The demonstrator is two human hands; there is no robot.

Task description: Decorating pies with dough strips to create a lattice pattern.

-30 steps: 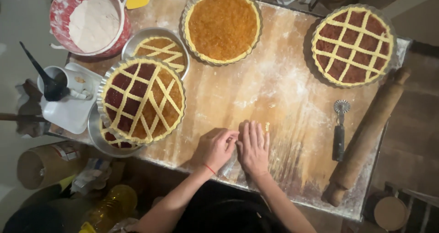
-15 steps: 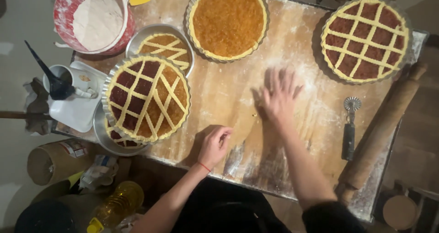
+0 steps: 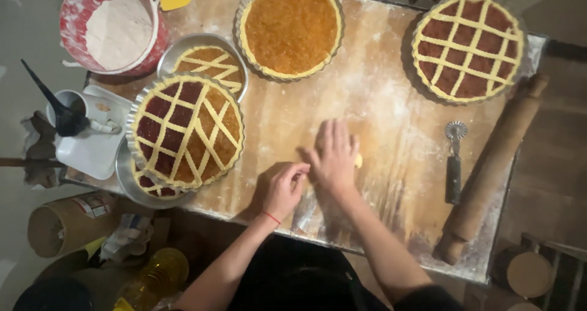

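Note:
My right hand (image 3: 335, 158) lies palm down with fingers spread on the floured wooden board (image 3: 379, 97). A small yellow bit of dough (image 3: 358, 160) shows at its right edge. My left hand (image 3: 284, 189) rests just left of it, fingers curled, knuckles up, touching the board; anything under it is hidden. Left of the hands sits a large lattice-topped jam tart (image 3: 186, 131), stacked on another tart pan (image 3: 143, 186).
A plain orange-filled tart (image 3: 290, 27) and a small lattice tart (image 3: 211, 63) stand at the back, another lattice tart (image 3: 468, 45) at the back right. A pastry wheel (image 3: 454, 164) and rolling pin (image 3: 495, 164) lie right. Red flour bucket (image 3: 113, 27) and white tray (image 3: 92, 149) stand left.
My right hand left its place beside the left hand, reached out over the middle of the board, and has come back down flat close to the left hand. The left hand barely moved.

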